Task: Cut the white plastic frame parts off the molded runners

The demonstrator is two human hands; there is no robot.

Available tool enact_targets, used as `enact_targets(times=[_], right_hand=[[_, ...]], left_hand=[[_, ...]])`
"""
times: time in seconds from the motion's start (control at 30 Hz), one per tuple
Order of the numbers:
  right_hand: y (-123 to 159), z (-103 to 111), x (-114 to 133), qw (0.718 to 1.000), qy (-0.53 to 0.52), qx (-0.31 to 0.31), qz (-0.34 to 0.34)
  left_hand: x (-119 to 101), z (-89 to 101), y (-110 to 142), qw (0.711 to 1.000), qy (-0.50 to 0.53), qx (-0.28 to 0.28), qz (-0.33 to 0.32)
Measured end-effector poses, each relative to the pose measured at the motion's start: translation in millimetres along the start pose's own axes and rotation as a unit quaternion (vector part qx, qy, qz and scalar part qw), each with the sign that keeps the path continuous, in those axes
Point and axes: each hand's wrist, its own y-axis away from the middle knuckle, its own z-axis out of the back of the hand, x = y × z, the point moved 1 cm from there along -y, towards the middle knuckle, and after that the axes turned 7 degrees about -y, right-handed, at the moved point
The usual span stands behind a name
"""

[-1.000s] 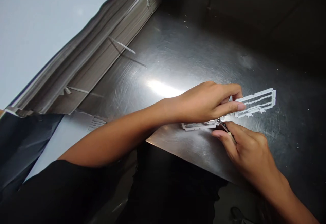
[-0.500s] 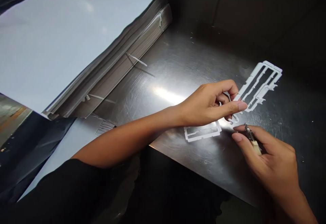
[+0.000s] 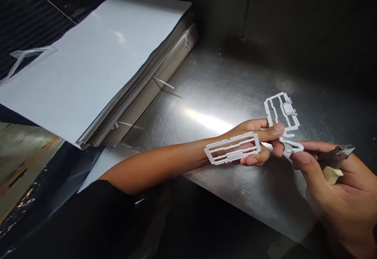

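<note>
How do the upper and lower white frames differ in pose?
The upper frame points away from the person, while the lower frame runs along the forearm. The upper frame shows mostly against the metal tabletop; the lower frame overlaps the left hand. Both are white openwork.

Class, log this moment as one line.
left hand: holds upper white frame; lower white frame: at left fingers; right hand: holds metal-tipped tool

Pliers (image 3: 335, 157) now tip to the right

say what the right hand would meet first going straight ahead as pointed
Likely the curved white part, which the right hand may be touching; then the left hand, though depth is unclear.
</note>
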Motion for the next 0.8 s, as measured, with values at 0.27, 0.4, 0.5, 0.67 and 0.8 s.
enact_targets(times=[0.27, 0.4, 0.5, 0.67, 0.8], right_hand=[[-0.8, -1.5, 7.8, 0.998, -0.011, -0.003, -0.061], [-5.8, 5.0, 7.1, 0.995, -0.019, -0.034, -0.088], [-12.0, 11.9, 0.2, 0.995, -0.008, -0.055, -0.085], [-17.3, 14.8, -8.5, 0.991, -0.105, -0.048, -0.066], [-15.6, 13.0, -8.2, 0.989, -0.119, -0.045, -0.072]], left_hand=[[8.0, 2.9, -4.7, 1.000, 0.017, -0.009, 0.004], [3.6, 6.7, -4.5, 0.986, -0.115, -0.117, -0.042], [-6.8, 11.4, -1.1, 0.955, -0.194, -0.186, -0.126], [-23.6, 13.9, 8.4, 0.922, -0.287, -0.215, -0.146], [-22.3, 8.3, 12.9, 0.897, -0.351, -0.220, -0.155]])
